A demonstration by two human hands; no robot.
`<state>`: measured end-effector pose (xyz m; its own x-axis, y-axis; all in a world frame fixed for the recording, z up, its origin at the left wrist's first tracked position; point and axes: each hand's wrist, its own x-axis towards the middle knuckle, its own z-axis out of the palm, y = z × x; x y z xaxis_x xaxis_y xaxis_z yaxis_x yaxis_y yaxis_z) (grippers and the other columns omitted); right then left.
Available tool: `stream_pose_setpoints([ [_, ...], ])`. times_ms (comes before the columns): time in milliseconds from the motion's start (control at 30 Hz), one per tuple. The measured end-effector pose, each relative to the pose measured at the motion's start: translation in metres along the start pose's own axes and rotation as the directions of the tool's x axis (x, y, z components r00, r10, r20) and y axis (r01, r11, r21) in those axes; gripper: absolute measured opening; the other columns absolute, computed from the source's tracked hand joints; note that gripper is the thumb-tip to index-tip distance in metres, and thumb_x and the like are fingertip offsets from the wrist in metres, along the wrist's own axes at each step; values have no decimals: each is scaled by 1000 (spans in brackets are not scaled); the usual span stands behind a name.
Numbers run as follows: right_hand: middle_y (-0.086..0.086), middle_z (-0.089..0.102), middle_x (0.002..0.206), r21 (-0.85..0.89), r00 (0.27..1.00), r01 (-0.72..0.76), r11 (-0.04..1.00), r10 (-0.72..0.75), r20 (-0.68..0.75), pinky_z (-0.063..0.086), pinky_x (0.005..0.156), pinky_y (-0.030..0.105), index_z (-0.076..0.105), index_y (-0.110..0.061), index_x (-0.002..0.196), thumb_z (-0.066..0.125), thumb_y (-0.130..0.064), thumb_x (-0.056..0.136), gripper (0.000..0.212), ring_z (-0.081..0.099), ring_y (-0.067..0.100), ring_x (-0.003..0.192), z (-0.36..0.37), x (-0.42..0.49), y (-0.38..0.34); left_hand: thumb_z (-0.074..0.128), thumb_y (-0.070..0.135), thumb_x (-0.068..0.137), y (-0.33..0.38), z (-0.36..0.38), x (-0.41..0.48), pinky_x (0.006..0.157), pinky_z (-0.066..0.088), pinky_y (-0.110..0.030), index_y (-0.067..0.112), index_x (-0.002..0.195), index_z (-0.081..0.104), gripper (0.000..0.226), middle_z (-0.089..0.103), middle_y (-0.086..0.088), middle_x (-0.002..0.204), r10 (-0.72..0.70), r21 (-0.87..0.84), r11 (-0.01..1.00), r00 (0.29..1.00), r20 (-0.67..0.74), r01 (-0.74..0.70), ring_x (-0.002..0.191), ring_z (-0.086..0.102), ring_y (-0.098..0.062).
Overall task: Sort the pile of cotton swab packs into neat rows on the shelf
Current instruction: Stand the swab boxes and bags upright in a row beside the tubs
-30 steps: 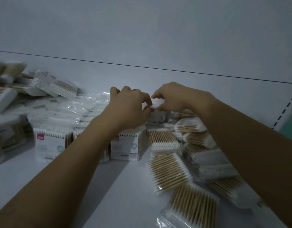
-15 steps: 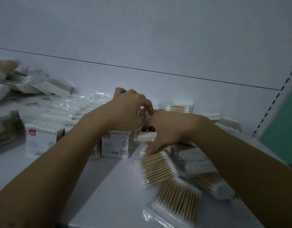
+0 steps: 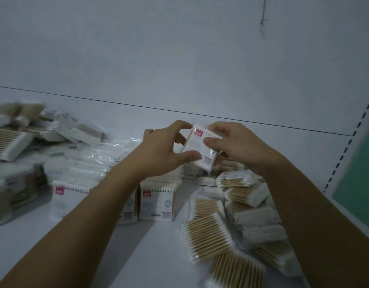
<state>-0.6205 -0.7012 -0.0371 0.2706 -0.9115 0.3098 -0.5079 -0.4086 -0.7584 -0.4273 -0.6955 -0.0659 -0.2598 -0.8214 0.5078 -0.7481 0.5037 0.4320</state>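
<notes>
Shelf [image 3: 154, 246] carries a loose pile [image 3: 248, 217] at four o'clock of the hands and a standing row [image 3: 156, 202] at six o'clock. Half a second ago both hands were down among the packs; they have since risen, lifting one labelled pack [image 3: 198, 150] clear. Judged: one pack selected, placement pending, most of the pile unsorted. The pack sits tilted between the hands; left hand [image 3: 162, 152] pinches its nine o'clock edge, thumb below; right hand [image 3: 241, 146] grips its three o'clock edge, thumb across the face.
</notes>
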Motion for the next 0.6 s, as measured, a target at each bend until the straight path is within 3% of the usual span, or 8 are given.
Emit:
stream_pose_setpoints([
  [100, 1, 72, 92, 41, 994, 24, 999, -20, -107, 60, 65, 29, 68, -15, 107, 62, -7, 91, 18, 72, 12, 74, 5, -1, -7, 73, 45, 80, 1, 4, 2, 105, 38, -48, 33, 124, 50, 51, 58, 25, 85, -1, -77, 997, 993, -119, -8, 90, 57, -1],
  [200, -5, 69, 94, -222, 966, 34, 975, -88, -242, 56, 68, 25, 68, -21, 103, 66, -7, 86, 23, 68, 12, 79, 10, 4, -9, 66, 53, 83, -2, 4, 3, 106, 34, -43, 30, 126, 50, 51, 65, 17, 102, -22, -13, 1000, 983, -180, 20, 101, 60, -6],
  [300, 1, 68, 105, -336, 939, -109, 936, -14, -345, 52, 73, 25, 68, -20, 105, 61, -4, 82, 29, 64, 18, 92, 22, 13, -9, 55, 58, 88, -9, 3, 3, 103, 27, -42, 33, 133, 45, 52, 58, 12, 127, 65, 325, 945, 996, -54, -44, 118, 52, -13],
  [367, 6, 66, 112, -367, 931, -202, 908, 62, -359, 47, 76, 25, 67, -16, 109, 59, -5, 83, 29, 62, 21, 98, 35, 19, -5, 47, 67, 87, -12, 0, 3, 105, 25, -44, 37, 135, 45, 56, 54, 12, 134, 76, 460, 882, 994, 81, -105, 124, 46, -15],
  [467, 9, 64, 117, -405, 929, -262, 876, 116, -351, 46, 77, 26, 65, -9, 115, 56, -2, 87, 30, 60, 24, 102, 50, 24, 1, 36, 74, 85, -18, 0, 1, 106, 23, -46, 38, 133, 47, 61, 54, 10, 137, 27, 499, 859, 982, 185, -117, 126, 43, -16],
  [600, 5, 61, 112, -445, 947, -263, 856, 141, -288, 48, 76, 26, 67, -12, 107, 55, 5, 84, 30, 55, 19, 93, 56, 25, 12, 29, 77, 81, -19, 3, -1, 98, 22, -45, 42, 125, 54, 62, 59, 9, 127, 17, 480, 861, 954, 300, -166, 118, 45, -17],
])
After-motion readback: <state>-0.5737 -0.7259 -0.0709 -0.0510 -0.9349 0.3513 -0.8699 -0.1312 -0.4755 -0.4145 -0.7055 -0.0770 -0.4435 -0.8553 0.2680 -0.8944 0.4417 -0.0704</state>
